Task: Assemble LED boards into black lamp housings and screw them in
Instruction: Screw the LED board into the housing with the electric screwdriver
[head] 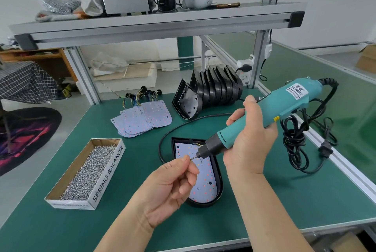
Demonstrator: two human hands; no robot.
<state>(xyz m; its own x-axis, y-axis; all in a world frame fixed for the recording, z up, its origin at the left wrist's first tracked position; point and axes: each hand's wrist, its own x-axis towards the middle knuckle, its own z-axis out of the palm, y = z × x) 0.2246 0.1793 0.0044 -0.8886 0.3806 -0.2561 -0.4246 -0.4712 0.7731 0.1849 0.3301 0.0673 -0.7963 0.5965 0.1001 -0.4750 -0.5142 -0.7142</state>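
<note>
White LED board (204, 181), apparently inside housing (203, 204)

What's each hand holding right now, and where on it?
Right hand grips the screwdriver round its teal barrel, near the nose. Left hand pinches what looks like a screw at the bit tip, between thumb and forefinger.

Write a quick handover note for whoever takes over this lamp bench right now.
Left hand pinches what looks like a screw at the driver's tip. Right hand grips the electric screwdriver, angled down over the board.
The LED board sits in the black housing on the mat. Spare boards lie fanned behind it, empty housings stand in a row farther back, and the screw box is at left.
Done: board seated in housing. Screws already driven: cannot tell.
Left: screw this board down, then work through the remaining boards and housings.
</note>
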